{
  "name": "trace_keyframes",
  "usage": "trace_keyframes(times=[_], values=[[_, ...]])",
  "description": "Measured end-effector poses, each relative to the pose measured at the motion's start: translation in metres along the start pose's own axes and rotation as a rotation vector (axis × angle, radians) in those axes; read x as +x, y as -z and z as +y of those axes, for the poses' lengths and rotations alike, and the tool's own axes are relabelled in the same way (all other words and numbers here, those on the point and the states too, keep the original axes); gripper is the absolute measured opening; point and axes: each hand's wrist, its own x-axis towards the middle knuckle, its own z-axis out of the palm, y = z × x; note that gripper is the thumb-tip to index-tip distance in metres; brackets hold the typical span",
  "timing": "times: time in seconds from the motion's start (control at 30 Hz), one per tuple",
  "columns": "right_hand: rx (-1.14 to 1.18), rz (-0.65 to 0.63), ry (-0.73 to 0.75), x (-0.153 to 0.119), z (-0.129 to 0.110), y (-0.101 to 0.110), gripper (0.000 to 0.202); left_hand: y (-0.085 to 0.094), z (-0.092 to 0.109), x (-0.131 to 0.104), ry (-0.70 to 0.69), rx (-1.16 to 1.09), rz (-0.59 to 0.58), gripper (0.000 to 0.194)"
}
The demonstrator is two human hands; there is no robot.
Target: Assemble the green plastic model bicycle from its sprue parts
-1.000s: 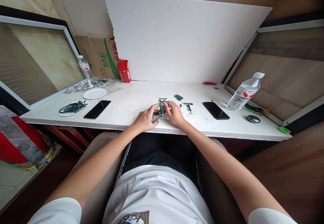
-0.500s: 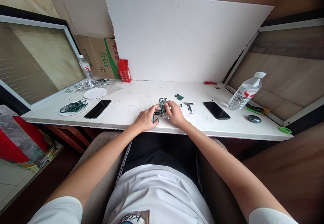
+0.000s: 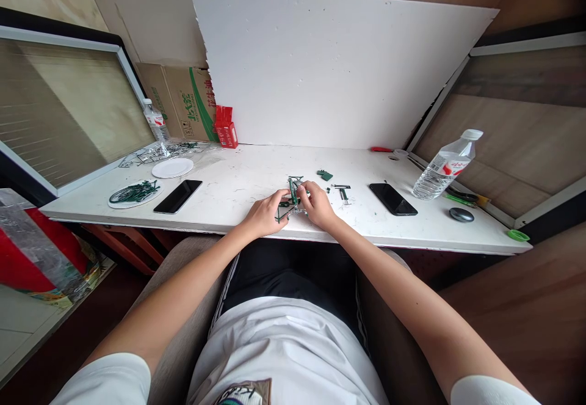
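Note:
At the front middle of the table, both my hands close in on a small dark green plastic model made of thin parts. My left hand has its fingertips pressed to the model's left side. From the right, my right hand pinches it between thumb and fingers. Thin green and greyish pieces stick out below and behind the fingers; their exact shape is partly hidden. Just right of my right hand lie loose green parts and, farther back, a flat green piece.
Left on the white table are a phone, a plate of green parts, a white plate and a red box. To the right are another phone, a water bottle and a dark oval object.
Both hands stay on the green model in almost the same pose. The whole view has shifted very slightly; nothing else has visibly moved.

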Motion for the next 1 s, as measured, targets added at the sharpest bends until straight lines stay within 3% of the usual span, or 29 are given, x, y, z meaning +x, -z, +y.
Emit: trace_keyframes(times=[0.27,0.5,0.7,0.83,1.0], values=[[0.029,0.009,-0.036,0.0,0.001,0.0,0.049,-0.001,-0.002,-0.001,-0.012,-0.011,-0.005,0.072],[0.115,0.027,-0.093,0.001,0.005,0.0,0.053,0.005,0.0,-0.002,-0.075,-0.065,-0.036,0.089],[0.165,0.029,-0.106,0.0,0.004,0.001,0.053,0.011,0.0,-0.001,-0.137,-0.206,-0.034,0.076],[0.192,0.027,-0.095,0.0,0.001,0.0,0.051,0.008,0.002,0.002,-0.019,-0.424,0.061,0.054],[0.286,0.011,-0.114,0.001,-0.01,-0.004,0.052,0.003,0.009,0.01,0.174,-0.641,0.234,0.043]])
